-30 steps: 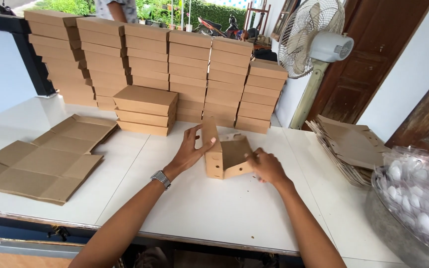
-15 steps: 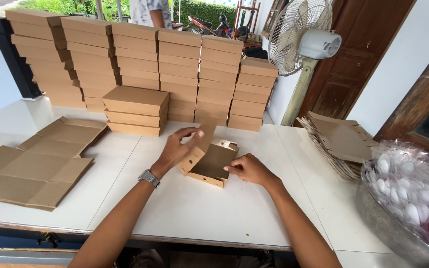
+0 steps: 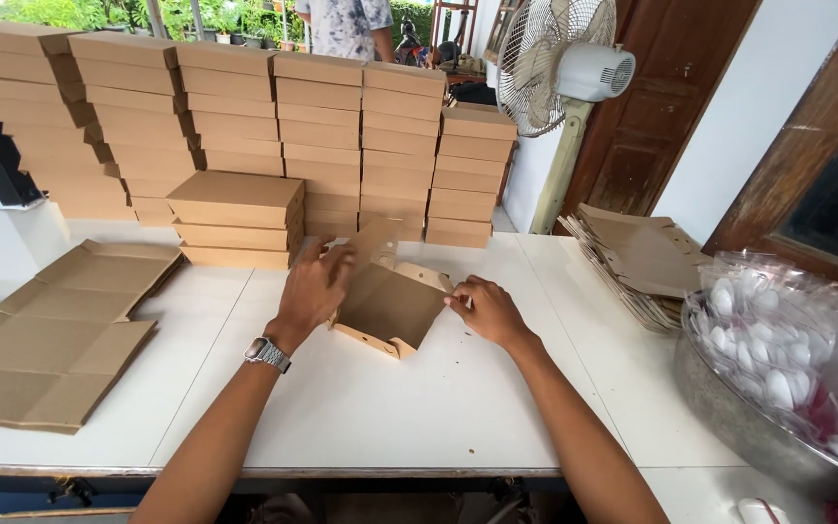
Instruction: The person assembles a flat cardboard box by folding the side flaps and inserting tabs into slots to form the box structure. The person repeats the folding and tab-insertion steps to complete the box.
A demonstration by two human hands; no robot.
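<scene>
A half-folded brown cardboard box [image 3: 387,306] lies tilted on the white table [image 3: 409,408], its lid flap raised at the back. My left hand [image 3: 314,286], with a wristwatch on the wrist, grips the box's left wall and back corner. My right hand [image 3: 485,311] pinches the box's right edge by a tab. Both forearms reach in from the bottom of the view.
Several tall stacks of finished brown boxes [image 3: 244,136] line the back of the table, with a short stack [image 3: 237,215] in front. Flat blanks [image 3: 60,320] lie left, more blanks [image 3: 637,257] right. A metal bowl of wrapped white spoons [image 3: 788,359], a fan [image 3: 560,68], a person [image 3: 346,24] behind.
The box went from standing upright between my hands to lying tilted and lower on the table. My hands followed it, with the left now over the back-left corner.
</scene>
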